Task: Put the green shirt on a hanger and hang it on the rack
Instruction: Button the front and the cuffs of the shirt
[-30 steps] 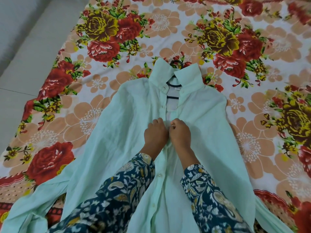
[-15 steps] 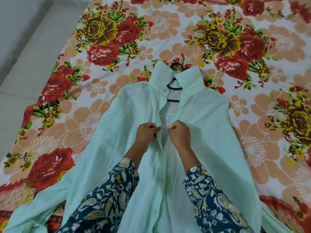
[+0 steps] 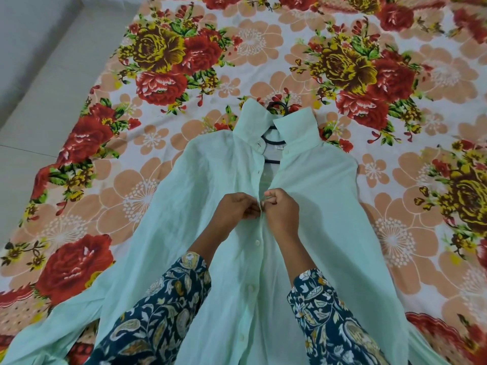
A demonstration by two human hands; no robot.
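The pale green shirt lies flat on the bed, collar away from me, sleeves spread out to both sides. A black hanger sits inside it; its hook and neck show in the open collar, the rest is hidden under the cloth. My left hand pinches the left front edge of the shirt at chest height. My right hand pinches the right front edge just beside it. The two edges meet between my fingers. Below my hands the front is buttoned; above them it gapes open.
A floral bedsheet with red and yellow roses covers the bed under the shirt. The bed's left edge and a pale tiled floor lie at the far left. No rack is in view.
My hands moved apart to hold the two front edges, then came back together. The gap in the shirt front at chest height has closed.
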